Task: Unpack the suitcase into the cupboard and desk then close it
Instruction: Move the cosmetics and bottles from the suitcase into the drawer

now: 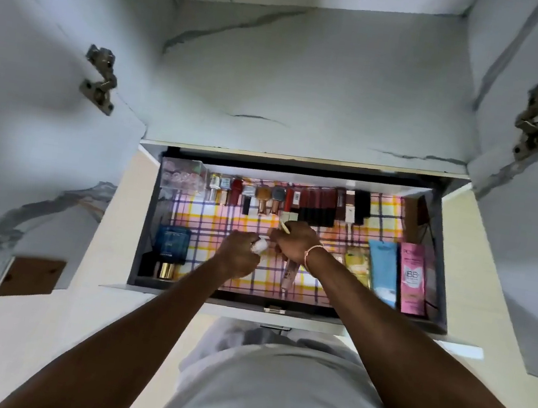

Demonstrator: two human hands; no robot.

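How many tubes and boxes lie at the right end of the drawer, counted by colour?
Yellow tube: 1
Blue tube: 1
Pink box: 1
Total: 3
They lie side by side on the checked liner, to the right of both hands.
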